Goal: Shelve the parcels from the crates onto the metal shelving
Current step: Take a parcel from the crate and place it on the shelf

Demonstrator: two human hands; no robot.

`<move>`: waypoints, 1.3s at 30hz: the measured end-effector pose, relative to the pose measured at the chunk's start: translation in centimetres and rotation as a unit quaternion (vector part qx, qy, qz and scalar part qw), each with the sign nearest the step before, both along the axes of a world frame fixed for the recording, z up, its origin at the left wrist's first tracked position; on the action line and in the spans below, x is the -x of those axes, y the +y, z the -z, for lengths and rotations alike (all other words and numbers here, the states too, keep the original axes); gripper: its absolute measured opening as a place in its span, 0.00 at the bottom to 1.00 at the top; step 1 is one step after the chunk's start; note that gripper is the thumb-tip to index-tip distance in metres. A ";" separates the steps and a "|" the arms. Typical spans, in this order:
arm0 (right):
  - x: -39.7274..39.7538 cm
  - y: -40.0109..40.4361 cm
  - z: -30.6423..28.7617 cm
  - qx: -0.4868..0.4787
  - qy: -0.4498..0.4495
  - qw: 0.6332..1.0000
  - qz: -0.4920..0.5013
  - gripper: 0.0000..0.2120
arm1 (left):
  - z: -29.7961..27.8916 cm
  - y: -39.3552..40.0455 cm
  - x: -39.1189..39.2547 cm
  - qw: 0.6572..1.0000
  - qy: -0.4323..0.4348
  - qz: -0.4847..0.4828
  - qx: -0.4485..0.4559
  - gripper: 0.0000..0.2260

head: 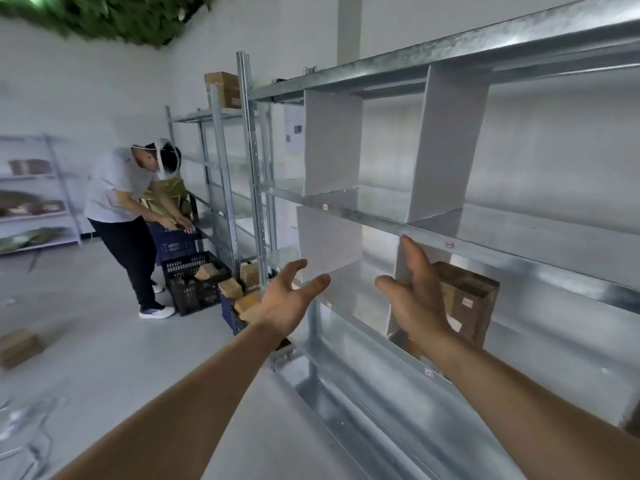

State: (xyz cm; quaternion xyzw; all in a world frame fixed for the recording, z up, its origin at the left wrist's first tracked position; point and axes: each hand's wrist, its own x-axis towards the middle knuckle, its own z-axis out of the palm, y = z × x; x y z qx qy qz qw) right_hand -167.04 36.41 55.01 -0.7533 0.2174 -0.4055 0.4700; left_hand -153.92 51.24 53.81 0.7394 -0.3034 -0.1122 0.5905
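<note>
1. Head view: left hand (289,299) raised in front of metal shelving (450,237), fingers spread and loosely bent, holding nothing.
2. Right hand (415,299) raised beside it, fingers straight and relaxed, holding nothing, just in front of a brown cardboard parcel (467,299); contact with parcel cannot be told.
3. Parcel standing upright on a lower shelf, just right of a white divider panel (403,265).
4. More white dividers (330,143) upright on the shelf above.
5. Black crate (194,282) on floor (104,341) near shelving's left post, brown parcels inside; further parcels (239,292) beside it at the post's foot.
6. Second person (121,216) bent over a blue crate (175,240) behind the black one, both hands at its rim.
7. Another box (223,88) on top of the far shelving unit.
8. Loose box (19,346) on floor, far left, blurred.
</note>
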 end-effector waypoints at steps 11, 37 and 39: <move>-18.3 -4.1 2.7 -0.007 0.037 0.993 -0.113 0.33 | 2.0 -1.2 -13.7 0.992 0.008 -0.123 -0.001 0.30; -59.4 -4.9 3.3 0.010 0.064 0.985 -0.157 0.19 | 4.7 -2.5 -54.5 0.987 0.031 -0.147 -0.053 0.37; -62.7 -4.5 3.1 0.003 0.069 0.986 -0.149 0.21 | 4.3 -2.5 -58.2 0.989 0.028 -0.133 -0.052 0.36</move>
